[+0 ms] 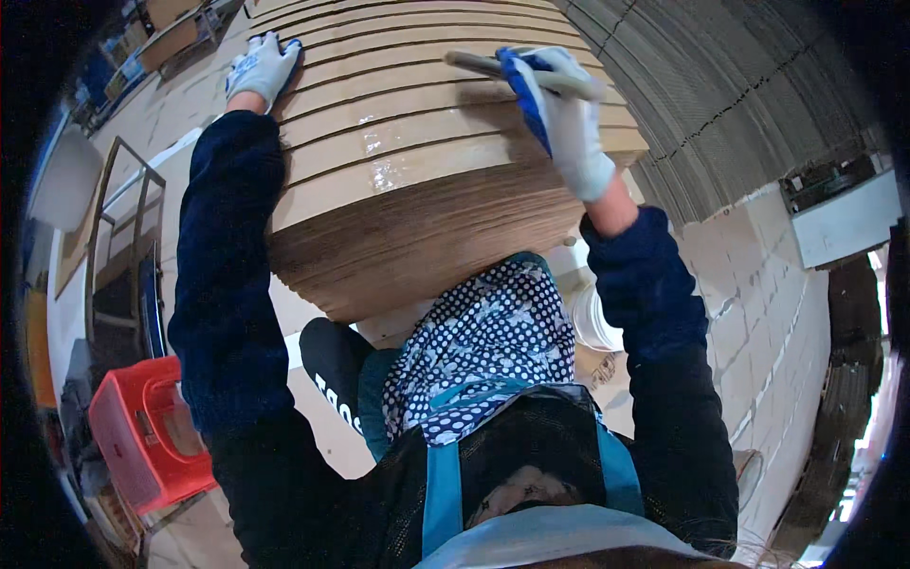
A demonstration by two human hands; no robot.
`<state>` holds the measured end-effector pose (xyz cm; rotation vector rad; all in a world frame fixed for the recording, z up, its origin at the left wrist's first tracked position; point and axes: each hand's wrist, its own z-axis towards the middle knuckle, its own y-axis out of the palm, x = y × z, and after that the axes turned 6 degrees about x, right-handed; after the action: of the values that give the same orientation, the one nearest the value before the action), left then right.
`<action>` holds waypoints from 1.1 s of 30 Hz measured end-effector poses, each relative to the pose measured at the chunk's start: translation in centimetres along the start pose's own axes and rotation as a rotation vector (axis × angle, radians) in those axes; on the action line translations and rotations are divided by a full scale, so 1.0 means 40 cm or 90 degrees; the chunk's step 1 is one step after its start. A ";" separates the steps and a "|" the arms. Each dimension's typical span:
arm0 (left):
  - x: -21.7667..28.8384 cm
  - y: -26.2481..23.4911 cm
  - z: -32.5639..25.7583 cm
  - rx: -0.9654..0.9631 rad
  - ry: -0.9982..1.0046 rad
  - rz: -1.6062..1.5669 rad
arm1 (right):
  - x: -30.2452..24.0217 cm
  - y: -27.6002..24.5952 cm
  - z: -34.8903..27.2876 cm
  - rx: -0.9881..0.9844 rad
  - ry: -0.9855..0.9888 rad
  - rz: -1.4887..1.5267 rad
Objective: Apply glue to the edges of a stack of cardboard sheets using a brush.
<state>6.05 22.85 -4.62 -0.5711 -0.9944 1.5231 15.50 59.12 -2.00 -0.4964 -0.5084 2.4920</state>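
A thick stack of flat cardboard sheets (408,142), fanned in steps, lies in front of me. My left hand (261,66), in a white and blue work glove, rests flat on the far left edge of the stack. My right hand (561,109), gloved the same way, grips a brush with a pale handle (474,63) and holds it across the upper steps of the stack. Both dark blue sleeves reach forward from the lower edge. A spotted apron hangs below the stack's near edge.
A red plastic crate (142,436) stands at the lower left beside a metal frame (123,218). A white bucket (595,322) sits under the stack's right corner. More stacked corrugated board (720,85) fills the upper right; flat white sheets (758,284) lie at the right.
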 end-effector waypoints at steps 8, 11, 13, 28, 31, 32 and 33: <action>0.001 0.013 -0.005 0.013 0.012 -0.014 | -0.240 -0.029 -0.128 -0.132 -0.035 0.266; -0.028 0.000 -0.032 0.018 -0.014 -0.006 | -0.244 -0.054 -0.032 -0.218 -0.044 0.307; -0.019 0.004 -0.022 0.039 -0.009 -0.002 | -0.175 0.008 0.044 -0.150 -0.059 0.241; -0.001 -0.017 -0.017 0.019 0.012 -0.022 | -0.025 -0.009 0.115 -0.168 0.129 0.545; -0.012 -0.018 -0.029 0.018 0.011 -0.029 | 0.206 0.089 0.310 -0.142 -0.005 0.269; -0.017 -0.010 -0.033 0.023 0.012 -0.034 | 0.265 0.142 0.357 -0.131 0.129 0.263; -0.026 -0.007 -0.032 0.028 0.011 -0.039 | 0.319 0.197 0.397 -0.122 0.264 0.257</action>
<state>7.47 22.19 -5.25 -0.5187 -0.9548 1.4799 -4.97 56.29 5.09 -1.2667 -0.5192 2.6116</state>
